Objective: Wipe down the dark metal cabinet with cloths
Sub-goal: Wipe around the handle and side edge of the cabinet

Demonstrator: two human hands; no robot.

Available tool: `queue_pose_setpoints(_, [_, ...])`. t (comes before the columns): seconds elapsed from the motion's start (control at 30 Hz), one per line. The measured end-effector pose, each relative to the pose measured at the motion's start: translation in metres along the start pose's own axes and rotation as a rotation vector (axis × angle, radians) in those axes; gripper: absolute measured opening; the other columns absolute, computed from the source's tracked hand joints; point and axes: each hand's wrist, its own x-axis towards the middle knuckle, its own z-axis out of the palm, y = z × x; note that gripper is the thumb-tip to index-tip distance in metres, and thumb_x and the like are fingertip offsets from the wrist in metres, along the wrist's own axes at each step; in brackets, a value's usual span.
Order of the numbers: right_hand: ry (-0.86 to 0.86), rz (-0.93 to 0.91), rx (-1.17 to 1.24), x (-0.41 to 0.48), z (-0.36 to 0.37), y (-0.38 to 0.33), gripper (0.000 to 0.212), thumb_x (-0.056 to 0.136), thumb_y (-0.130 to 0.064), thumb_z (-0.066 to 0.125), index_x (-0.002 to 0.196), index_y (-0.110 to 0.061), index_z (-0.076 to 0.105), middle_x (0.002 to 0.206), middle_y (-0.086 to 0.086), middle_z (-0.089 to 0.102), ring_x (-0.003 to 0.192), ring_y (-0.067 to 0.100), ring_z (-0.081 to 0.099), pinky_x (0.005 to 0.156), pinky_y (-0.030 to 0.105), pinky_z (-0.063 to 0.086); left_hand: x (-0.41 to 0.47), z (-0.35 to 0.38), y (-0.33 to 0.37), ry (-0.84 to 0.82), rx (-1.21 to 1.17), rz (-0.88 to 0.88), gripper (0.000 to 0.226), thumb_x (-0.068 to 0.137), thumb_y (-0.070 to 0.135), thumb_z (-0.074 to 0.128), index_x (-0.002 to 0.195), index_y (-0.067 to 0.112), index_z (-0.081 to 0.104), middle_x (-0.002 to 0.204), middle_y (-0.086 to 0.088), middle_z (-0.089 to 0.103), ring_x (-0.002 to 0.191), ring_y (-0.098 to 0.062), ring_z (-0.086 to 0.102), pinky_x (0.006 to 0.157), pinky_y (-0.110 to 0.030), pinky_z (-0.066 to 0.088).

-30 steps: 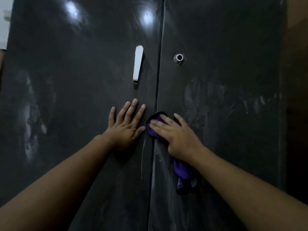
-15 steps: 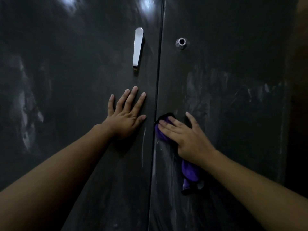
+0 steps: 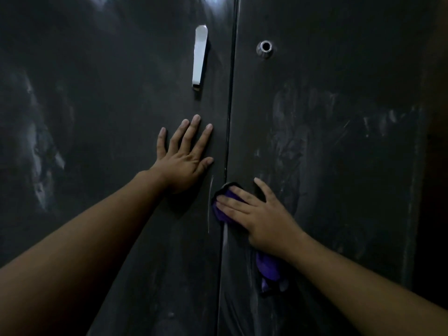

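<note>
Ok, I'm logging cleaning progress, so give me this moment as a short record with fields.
surface: dark cabinet, two doors
left hand: flat on left door below silver handle, holding nothing
right hand: straight fingers press purple cloth at the door seam
cloth tail: hangs below the palm
lock: round, on right door
marks: pale smears on right door

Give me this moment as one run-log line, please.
left hand: flat on left door | right hand: pressing purple cloth beside door seam | right door: pale smears visible
</note>
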Motion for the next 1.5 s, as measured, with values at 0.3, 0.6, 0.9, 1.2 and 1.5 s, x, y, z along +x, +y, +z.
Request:
queue_pose_setpoints(0.3, [0.041,0.327,0.124,0.046,-0.044,-0.004,0.085,0.087,-0.019,0.042,0.16,-0.025,-0.001,0.167,-0.009,-0.007,0.153,0.012,-0.012,0.117,0.062,-0.012,0.0,-0.001,-0.007,0.003,0.003,0.042,0.075,0.103,0.057,0.027,0.147,0.043,-0.033,0.147,0.01,-0.05,0.132,-0.012,-0.045,0.111,-0.05,-0.027])
queue_pose_setpoints(0.6, [-0.148,-0.127,0.017,-0.002,0.012,-0.045,0.076,0.082,-0.019,0.027,0.158,-0.029,0.022,0.164,-0.014,0.013,0.153,0.015,0.002,0.112,0.067,-0.013,-0.008,-0.005,-0.016,-0.055,0.006,0.084,0.088,0.104,0.035,0.043,0.144,0.048,-0.034,0.138,0.015,-0.055,0.131,-0.009,-0.044,0.11,-0.045,-0.027])
queue_pose_setpoints(0.9, [-0.004,0.136,0.111,0.007,-0.004,-0.045,0.081,0.068,-0.023,0.027,0.144,-0.023,0.053,0.151,-0.009,0.047,0.144,0.014,0.038,0.113,0.065,0.011,-0.026,0.008,-0.014,-0.15,0.044,0.045,0.082,0.104,0.048,0.035,0.135,0.053,-0.041,0.134,0.014,-0.058,0.129,-0.015,-0.049,0.107,-0.049,-0.03])
queue_pose_setpoints(1.2, [-0.054,0.096,0.093,-0.012,0.015,-0.07,0.079,0.076,-0.034,0.028,0.153,-0.021,0.037,0.162,-0.006,0.028,0.15,0.015,0.023,0.118,0.064,0.0,-0.025,0.01,-0.014,-0.142,0.04,0.035,0.083,0.104,0.048,0.035,0.129,0.057,-0.044,0.13,0.017,-0.061,0.13,-0.014,-0.048,0.109,-0.051,-0.029])
queue_pose_setpoints(1.5, [0.055,0.704,0.142,-0.003,-0.022,0.01,0.096,0.081,-0.063,0.026,0.16,-0.016,0.001,0.167,-0.001,-0.004,0.154,0.013,0.004,0.116,0.063,-0.008,-0.024,0.011,-0.013,-0.143,0.058,0.011,0.082,0.103,0.051,0.032,0.125,0.059,-0.046,0.128,0.019,-0.062,0.129,-0.013,-0.048,0.106,-0.049,-0.029])
